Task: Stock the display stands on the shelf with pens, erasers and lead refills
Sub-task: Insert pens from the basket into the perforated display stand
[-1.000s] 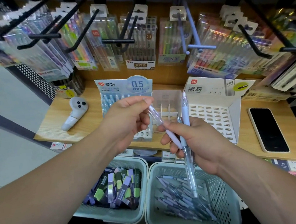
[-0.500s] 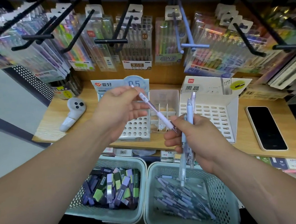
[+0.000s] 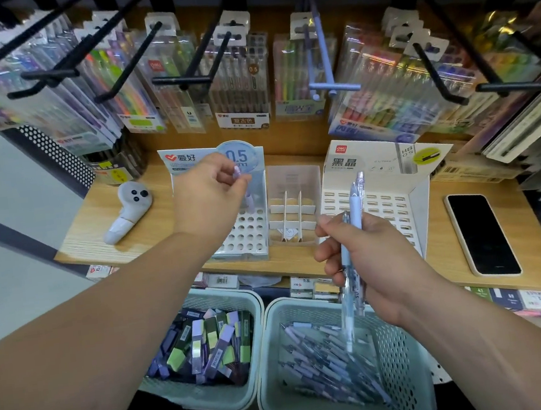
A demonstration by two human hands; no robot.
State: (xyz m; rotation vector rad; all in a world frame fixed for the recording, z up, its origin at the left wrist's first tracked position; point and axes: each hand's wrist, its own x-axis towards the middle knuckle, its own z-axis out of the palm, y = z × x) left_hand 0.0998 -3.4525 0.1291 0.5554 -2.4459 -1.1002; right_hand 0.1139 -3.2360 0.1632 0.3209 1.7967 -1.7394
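One pen (image 3: 249,197) pinched tip-down, left hand (image 3: 208,196)

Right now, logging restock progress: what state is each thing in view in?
left hand, pinches purple pen upright over holed stand
right hand, grips blue pens
holed stand, visible holes empty
divided box, compartments look empty
slotted stand, slots empty
left basket, holds small packs
right basket, holds loose pens
phone, screen dark, flat on shelf

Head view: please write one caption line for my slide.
Left hand pinches a purple pen over the holed stand; right hand grips spare pens above the pen basket.
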